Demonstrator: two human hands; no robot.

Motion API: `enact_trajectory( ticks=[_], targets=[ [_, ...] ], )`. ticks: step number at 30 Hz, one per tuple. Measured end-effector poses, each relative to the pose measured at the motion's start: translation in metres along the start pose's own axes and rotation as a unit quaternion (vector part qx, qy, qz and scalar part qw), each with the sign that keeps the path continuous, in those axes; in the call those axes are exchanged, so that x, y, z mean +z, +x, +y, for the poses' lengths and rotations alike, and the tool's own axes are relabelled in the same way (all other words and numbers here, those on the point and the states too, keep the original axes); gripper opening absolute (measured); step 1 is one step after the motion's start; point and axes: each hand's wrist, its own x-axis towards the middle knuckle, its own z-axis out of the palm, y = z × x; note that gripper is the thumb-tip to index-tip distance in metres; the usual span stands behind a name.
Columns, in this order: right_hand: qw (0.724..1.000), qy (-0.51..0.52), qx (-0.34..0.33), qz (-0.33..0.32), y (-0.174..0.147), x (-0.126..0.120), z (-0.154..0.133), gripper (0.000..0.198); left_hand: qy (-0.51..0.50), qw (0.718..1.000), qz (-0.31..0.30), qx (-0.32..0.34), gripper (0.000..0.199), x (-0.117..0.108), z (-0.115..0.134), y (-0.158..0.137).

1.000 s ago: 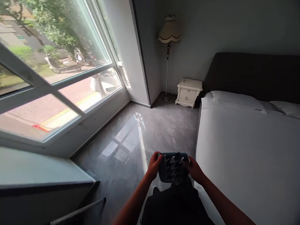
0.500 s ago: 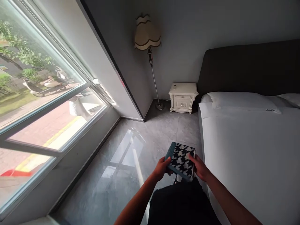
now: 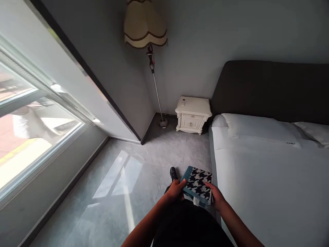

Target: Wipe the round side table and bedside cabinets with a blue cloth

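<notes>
In front of my body I hold a folded towel [image 3: 199, 183] with a black-and-white houndstooth top, a teal border and a small white tag hanging from its near edge. My left hand [image 3: 177, 189] grips its left side, thumb on top. On the right side, my right hand [image 3: 215, 195] is closed on it, with the thumb over the pattern. The fingers underneath are mostly hidden by the towel.
The bed [image 3: 257, 181] with white sheet and pillow [image 3: 259, 130] is close on my right. Ahead stand a cream nightstand [image 3: 194, 115], carrying a small white object, and a floor lamp [image 3: 146, 25]. A window [image 3: 38, 127] is at left, above a glossy grey floor [image 3: 102, 206].
The view has come nearer the nightstand and lamp, and a dark shoe now shows ahead of my left hand. Both hands keep hold of the towel.
</notes>
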Motion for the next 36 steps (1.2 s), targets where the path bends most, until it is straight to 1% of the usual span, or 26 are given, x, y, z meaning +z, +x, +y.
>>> enact_trajectory(
  ticks=[1, 3, 5, 7, 9, 11, 13, 15, 16, 17, 18, 19, 21, 23, 24, 25, 26, 27, 28, 29, 31, 32, 33, 34, 36],
  targets=[
    [1.0, 0.012, -0.015, 0.021, 0.014, 0.006, -0.021, 0.042, 0.021, 1.0, 0.006, -0.009, 0.075, -0.01, 0.018, 0.028],
    [0.995, 0.039, -0.056, 0.076, 0.038, 0.019, -0.069, 0.041, 0.034, 0.997, 0.04, -0.051, 0.073, -0.031, 0.062, 0.082],
    [0.981, 0.059, -0.121, 0.138, 0.057, 0.033, -0.121, 0.038, 0.031, 0.991, 0.088, -0.091, 0.064, -0.057, 0.114, 0.133],
    [0.962, 0.067, -0.191, 0.185, 0.071, 0.044, -0.172, 0.035, 0.042, 0.987, 0.124, -0.097, 0.055, -0.089, 0.17, 0.178],
    [0.947, 0.071, -0.235, 0.208, 0.082, 0.052, -0.219, 0.035, 0.051, 0.979, 0.172, -0.093, 0.048, -0.125, 0.221, 0.216],
    [0.939, 0.067, -0.264, 0.21, 0.092, 0.059, -0.264, 0.036, 0.058, 0.97, 0.219, -0.083, 0.042, -0.159, 0.266, 0.248],
    [0.926, 0.053, -0.305, 0.218, 0.101, 0.067, -0.313, 0.043, 0.064, 0.963, 0.25, -0.08, 0.035, -0.185, 0.3, 0.276],
    [0.899, 0.032, -0.362, 0.244, 0.107, 0.078, -0.369, 0.053, 0.071, 0.956, 0.271, -0.089, 0.029, -0.202, 0.326, 0.302],
    [0.88, 0.018, -0.395, 0.265, 0.109, 0.084, -0.401, 0.057, 0.075, 0.953, 0.279, -0.097, 0.027, -0.207, 0.335, 0.314],
    [0.854, -0.005, -0.432, 0.288, 0.111, 0.091, -0.435, 0.06, 0.078, 0.949, 0.287, -0.106, 0.025, -0.209, 0.343, 0.327],
    [0.823, -0.043, -0.472, 0.313, 0.114, 0.098, -0.472, 0.062, 0.082, 0.945, 0.293, -0.115, 0.024, -0.21, 0.349, 0.341],
    [0.784, -0.091, -0.513, 0.338, 0.118, 0.105, -0.509, 0.063, 0.086, 0.942, 0.299, -0.124, 0.023, -0.209, 0.355, 0.355],
    [0.693, -0.203, -0.583, 0.373, 0.135, 0.118, -0.586, 0.065, 0.094, 0.936, 0.309, -0.14, 0.022, -0.204, 0.365, 0.384],
    [0.608, -0.307, -0.632, 0.369, 0.17, 0.13, -0.661, 0.067, 0.101, 0.929, 0.322, -0.154, 0.024, -0.194, 0.375, 0.414],
    [0.574, -0.348, -0.651, 0.354, 0.195, 0.135, -0.696, 0.068, 0.106, 0.925, 0.329, -0.16, 0.026, -0.189, 0.381, 0.429],
    [0.547, -0.385, -0.664, 0.335, 0.225, 0.141, -0.727, 0.067, 0.111, 0.921, 0.336, -0.165, 0.03, -0.183, 0.387, 0.445],
    [0.528, -0.42, -0.667, 0.316, 0.259, 0.146, -0.754, 0.066, 0.118, 0.916, 0.344, -0.171, 0.033, -0.176, 0.393, 0.46],
    [0.519, -0.455, -0.658, 0.301, 0.297, 0.151, -0.776, 0.065, 0.131, 0.912, 0.347, -0.176, 0.037, -0.17, 0.399, 0.476],
    [0.519, -0.496, -0.634, 0.286, 0.335, 0.155, -0.793, 0.064, 0.146, 0.907, 0.35, -0.185, 0.041, -0.163, 0.405, 0.491],
    [0.528, -0.549, -0.59, 0.267, 0.373, 0.158, -0.804, 0.061, 0.159, 0.902, 0.35, -0.196, 0.043, -0.157, 0.411, 0.507],
    [0.551, -0.655, -0.468, 0.219, 0.44, 0.161, -0.814, 0.053, 0.183, 0.902, 0.336, -0.199, 0.042, -0.147, 0.426, 0.538],
    [0.559, -0.694, -0.409, 0.196, 0.468, 0.161, -0.815, 0.048, 0.195, 0.904, 0.328, -0.192, 0.04, -0.143, 0.436, 0.555],
    [0.566, -0.718, -0.365, 0.179, 0.491, 0.16, -0.816, 0.043, 0.209, 0.906, 0.321, -0.181, 0.037, -0.14, 0.447, 0.572],
    [0.571, -0.729, -0.337, 0.171, 0.509, 0.159, -0.817, 0.039, 0.224, 0.905, 0.319, -0.169, 0.033, -0.138, 0.461, 0.591],
    [0.577, -0.729, -0.32, 0.182, 0.538, 0.158, -0.825, 0.04, 0.268, 0.894, 0.33, -0.142, 0.022, -0.136, 0.493, 0.632]
  ],
)
